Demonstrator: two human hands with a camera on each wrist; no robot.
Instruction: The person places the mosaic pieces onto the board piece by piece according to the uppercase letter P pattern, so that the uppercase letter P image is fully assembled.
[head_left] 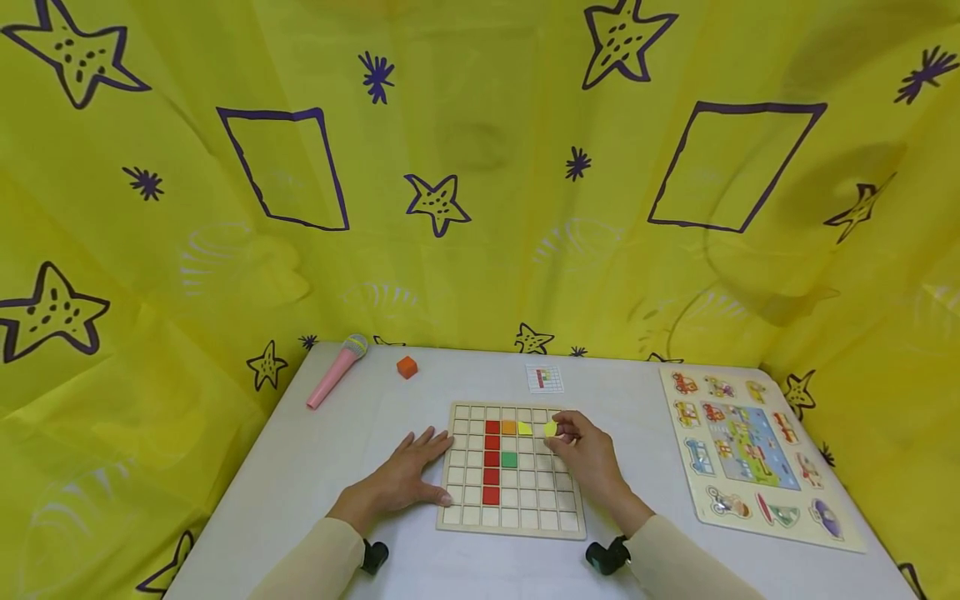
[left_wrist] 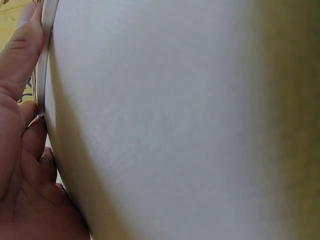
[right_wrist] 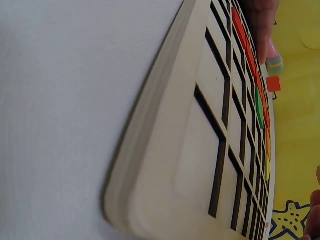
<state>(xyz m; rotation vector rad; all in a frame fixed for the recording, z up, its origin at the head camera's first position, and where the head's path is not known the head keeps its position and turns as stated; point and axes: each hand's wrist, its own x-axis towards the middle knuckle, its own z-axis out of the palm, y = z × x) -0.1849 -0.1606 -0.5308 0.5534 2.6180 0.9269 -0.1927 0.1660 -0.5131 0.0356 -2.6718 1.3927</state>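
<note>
A wooden grid board point(head_left: 540, 500) lies flat on the table. Several red tiles point(head_left: 492, 459) form a column in its cells. Beside them sit an orange tile point(head_left: 509, 427), a yellow tile point(head_left: 524, 429) that looks triangular, and a green tile point(head_left: 509, 460). My right hand point(head_left: 592, 458) pinches a small yellow piece point(head_left: 551, 429) over the board's upper right cells; the fingers partly hide its shape. With fingers spread, my left hand point(head_left: 401, 475) rests at the board's left edge. The left wrist view shows its thumb point(left_wrist: 22, 55) against that edge.
Behind the board lies a small pattern card point(head_left: 544, 379). An orange cube point(head_left: 407, 367) and a pink microphone point(head_left: 337, 372) are at the back left. On the right is a picture puzzle board point(head_left: 750, 517). Yellow curtains point(head_left: 480, 275) surround the table point(head_left: 277, 517).
</note>
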